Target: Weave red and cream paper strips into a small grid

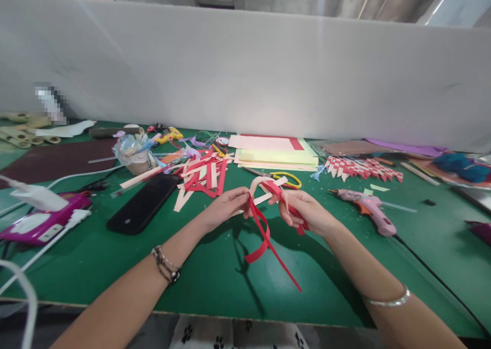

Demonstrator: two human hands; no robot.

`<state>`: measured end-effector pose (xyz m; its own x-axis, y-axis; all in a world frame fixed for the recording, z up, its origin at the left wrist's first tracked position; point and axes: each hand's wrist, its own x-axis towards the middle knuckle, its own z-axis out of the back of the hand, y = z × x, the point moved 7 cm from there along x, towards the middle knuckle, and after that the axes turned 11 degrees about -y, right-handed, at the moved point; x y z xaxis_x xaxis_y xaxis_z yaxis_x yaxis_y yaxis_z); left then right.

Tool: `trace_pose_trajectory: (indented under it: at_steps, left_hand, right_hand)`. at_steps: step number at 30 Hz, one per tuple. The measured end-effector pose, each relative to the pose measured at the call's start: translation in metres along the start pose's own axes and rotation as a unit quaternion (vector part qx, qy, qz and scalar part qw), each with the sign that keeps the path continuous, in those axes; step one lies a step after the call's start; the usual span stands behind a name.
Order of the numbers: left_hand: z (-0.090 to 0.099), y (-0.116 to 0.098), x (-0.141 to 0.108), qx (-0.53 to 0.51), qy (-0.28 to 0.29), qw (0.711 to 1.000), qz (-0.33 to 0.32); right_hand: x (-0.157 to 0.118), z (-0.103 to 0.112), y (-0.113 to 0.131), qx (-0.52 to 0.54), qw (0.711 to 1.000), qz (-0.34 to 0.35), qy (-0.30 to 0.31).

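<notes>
White fabric with black paw prints (240, 333) shows under the front edge of the green surface (192, 287). Above the surface, between both hands, are thin red and pale pink paper strips (267, 236); a pale part arches between the hands, while two red ends hang down, one curled and one nearly straight. The left hand (232, 204) is closed, pinching the strips between thumb and fingertips. The right hand (303, 211) is closed too, its fingers curled around the red and pale lengths. A beaded dark and light bracelet (165, 265) circles the left wrist, and a silver bangle (391, 300) sits on the right forearm.

Just behind the hands lie yellow-handled scissors (291, 180). To the left is a loose pile of red and pale paper strips (207, 176), with a black phone (140, 205) near it. Behind the scissors are stacked pink and yellow-green sheets (274, 158); right of these, red and pale checkered paper pieces with pointed ends (362, 168). A pink glue gun (370, 206) with a black cord rests right of the right hand. Farther left is a magenta power strip (49, 218) with white plugs. A plain pale partition (245, 72) stands behind everything on the surface.
</notes>
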<state>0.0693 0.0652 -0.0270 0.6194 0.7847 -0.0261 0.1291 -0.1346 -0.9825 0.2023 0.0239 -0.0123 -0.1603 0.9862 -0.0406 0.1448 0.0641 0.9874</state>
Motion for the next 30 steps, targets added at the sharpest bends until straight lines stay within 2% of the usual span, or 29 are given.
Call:
trace_pose_trajectory:
  at_steps: [6, 9, 12, 16, 18, 22, 26, 30]
  left_hand:
    - [0.004, 0.001, 0.0, 0.063, -0.038, 0.997, 0.009]
    - [0.003, -0.001, 0.001, 0.09, -0.044, 0.995, 0.001]
    - [0.002, -0.004, 0.002, 0.096, -0.051, 0.994, -0.003]
    - [0.006, -0.006, 0.002, 0.085, -0.079, 0.993, -0.002]
    - [0.007, -0.005, 0.002, 0.091, -0.084, 0.992, 0.0]
    - [0.005, -0.005, 0.001, 0.108, -0.087, 0.99, 0.004]
    - [0.005, -0.01, 0.0, 0.108, -0.111, 0.988, -0.005]
    - [0.003, -0.012, 0.0, 0.13, -0.102, 0.986, -0.023]
  right_hand:
    - [0.001, 0.01, 0.009, 0.016, 0.996, 0.062, -0.063]
    - [0.001, 0.007, 0.01, -0.025, 0.997, 0.062, -0.044]
    - [0.001, 0.008, 0.009, -0.087, 0.994, 0.052, -0.051]
    - [0.002, 0.01, 0.006, -0.043, 0.995, 0.025, -0.083]
    - [0.002, 0.008, 0.005, -0.042, 0.996, 0.026, -0.08]
    - [0.001, 0.003, 0.009, -0.118, 0.989, 0.049, -0.074]
    - [-0.001, -0.001, 0.007, -0.129, 0.99, 0.031, -0.051]
    - [-0.001, -0.004, 0.005, -0.179, 0.982, 0.04, -0.054]
